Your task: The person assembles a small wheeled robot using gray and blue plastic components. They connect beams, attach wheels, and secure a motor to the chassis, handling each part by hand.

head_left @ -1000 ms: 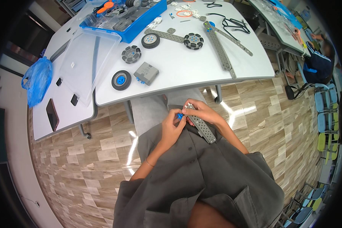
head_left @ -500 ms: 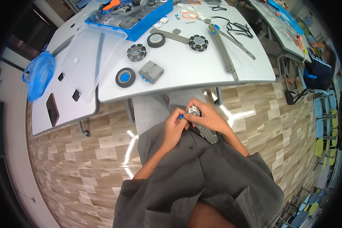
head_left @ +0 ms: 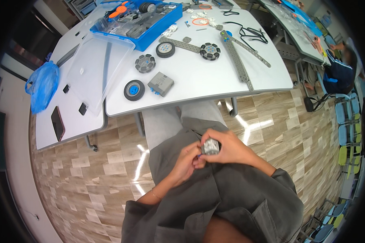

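Both hands meet over my lap, below the table's front edge. My right hand [head_left: 227, 146] grips a small grey block-shaped part [head_left: 210, 146] with a lighter face turned up. My left hand [head_left: 186, 162] touches the same part from the left, fingertips pinched at its lower corner where a bit of blue shows. Any piece attached beneath the block is hidden by my fingers and grey sleeves.
On the white table [head_left: 207, 81] lie a grey block [head_left: 161, 84], a blue-hubbed wheel [head_left: 134, 89], three other wheels, long perforated grey beams [head_left: 236, 60] and a blue parts tray [head_left: 138, 20]. A clear lid, phone [head_left: 57, 123] and blue bag [head_left: 42, 85] sit left. Another person [head_left: 337, 71] sits far right.
The long perforated beam held across my lap a second ago is out of sight; the grey block's end now faces up. Both hands have drawn closer together, and the view shifted slightly.
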### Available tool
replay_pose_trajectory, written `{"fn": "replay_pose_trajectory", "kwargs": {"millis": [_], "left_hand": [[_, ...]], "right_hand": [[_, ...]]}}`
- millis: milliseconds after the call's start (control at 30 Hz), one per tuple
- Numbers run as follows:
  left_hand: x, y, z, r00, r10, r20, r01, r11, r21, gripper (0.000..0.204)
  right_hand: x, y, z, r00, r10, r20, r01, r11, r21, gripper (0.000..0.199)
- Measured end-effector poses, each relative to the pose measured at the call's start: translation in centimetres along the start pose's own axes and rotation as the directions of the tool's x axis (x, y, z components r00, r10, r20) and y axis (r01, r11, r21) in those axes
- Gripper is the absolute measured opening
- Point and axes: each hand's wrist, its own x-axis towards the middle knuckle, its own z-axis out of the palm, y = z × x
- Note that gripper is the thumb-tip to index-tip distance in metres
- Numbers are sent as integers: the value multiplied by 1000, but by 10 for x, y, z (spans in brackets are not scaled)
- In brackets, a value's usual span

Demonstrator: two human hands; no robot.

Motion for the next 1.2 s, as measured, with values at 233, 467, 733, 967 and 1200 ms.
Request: {"fn": "replay_pose_trajectory", "kwargs": {"millis": [233, 467, 733, 967, 1200], "left_hand": [[-48, -3, 7, 991, -25, 130, -6, 972, 233, 16], [-53, -7, 11, 987, -40, 157, -22, 926, 377, 14], [-48, -5, 17, 980, -173, 100, 137, 947, 291, 16], [-39, -3, 17, 927, -356, 118, 330, 924, 194, 15], [-37, 1, 19, 906, -397, 148, 370, 912, 176, 13]], "right_hand": [[-38, -25, 13, 939, -335, -81, 332, 942, -53, 40], [-53, -20, 17, 904, -402, -145, 398, 915, -57, 37], [-50, -14, 7, 918, -387, -82, 388, 922, -10, 36], [-50, -9, 0, 927, -375, -33, 375, 927, -2, 34], [-49, -6, -5, 927, -375, 15, 375, 927, 1, 34]]}}
